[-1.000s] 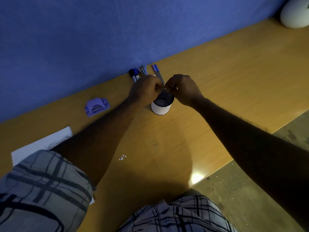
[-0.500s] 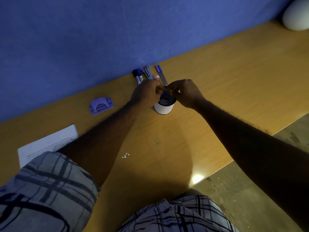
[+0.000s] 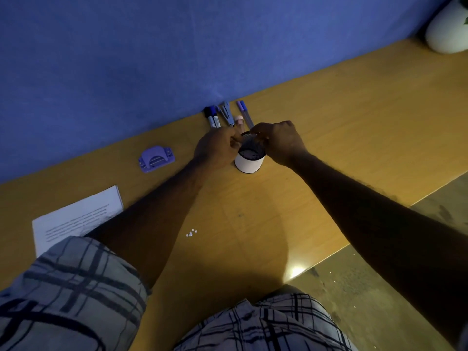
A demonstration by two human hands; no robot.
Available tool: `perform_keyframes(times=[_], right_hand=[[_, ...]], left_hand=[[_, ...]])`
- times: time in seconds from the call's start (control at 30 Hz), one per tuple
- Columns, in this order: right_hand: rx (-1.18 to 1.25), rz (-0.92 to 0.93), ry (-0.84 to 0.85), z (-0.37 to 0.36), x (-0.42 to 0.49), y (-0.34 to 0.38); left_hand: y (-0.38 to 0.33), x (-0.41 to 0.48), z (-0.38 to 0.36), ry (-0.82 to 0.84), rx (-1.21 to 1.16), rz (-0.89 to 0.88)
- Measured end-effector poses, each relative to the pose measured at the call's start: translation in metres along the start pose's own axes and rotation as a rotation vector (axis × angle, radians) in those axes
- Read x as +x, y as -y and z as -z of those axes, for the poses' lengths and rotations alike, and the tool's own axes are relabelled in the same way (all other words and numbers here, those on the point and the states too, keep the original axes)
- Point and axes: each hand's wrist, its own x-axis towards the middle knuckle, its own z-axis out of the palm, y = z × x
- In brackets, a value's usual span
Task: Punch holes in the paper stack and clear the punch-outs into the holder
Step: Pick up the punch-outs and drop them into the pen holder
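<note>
A white holder (image 3: 248, 164) with a dark inside stands on the wooden desk (image 3: 342, 127). My left hand (image 3: 215, 148) and my right hand (image 3: 281, 140) meet just above its far rim. Both pinch a small dark ridged piece (image 3: 249, 136) held over the opening. The purple hole punch (image 3: 155, 158) lies on the desk to the left, apart from both hands. The paper stack (image 3: 76, 219) lies at the near left, partly hidden by my left sleeve. A few white punch-outs (image 3: 191, 233) lie loose on the desk near my left forearm.
Markers (image 3: 212, 117), a stapler-like tool (image 3: 226, 114) and a pen (image 3: 244, 112) lie along the blue wall behind the holder. A white rounded pot (image 3: 448, 31) stands at the far right. The desk's front edge runs diagonally at the right, with floor (image 3: 379, 287) beyond.
Both hands have stayed over the holder, with only small finger movements around the dark piece. The view has shifted slightly.
</note>
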Motion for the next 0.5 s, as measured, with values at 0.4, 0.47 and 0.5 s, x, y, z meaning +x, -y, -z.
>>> perform_keyframes(times=[0.4, 0.47, 0.5], right_hand=[[0.266, 0.147, 0.042, -0.012, -0.042, 0.034], [0.247, 0.146, 0.087, -0.022, -0.053, 0.045], [0.237, 0.151, 0.115, -0.028, -0.058, 0.051]], left_hand=[[0.030, -0.055, 0.005, 0.039, -0.034, 0.001], [0.044, -0.076, 0.005, 0.041, -0.046, 0.026], [0.052, -0.088, 0.005, 0.046, -0.048, 0.034]])
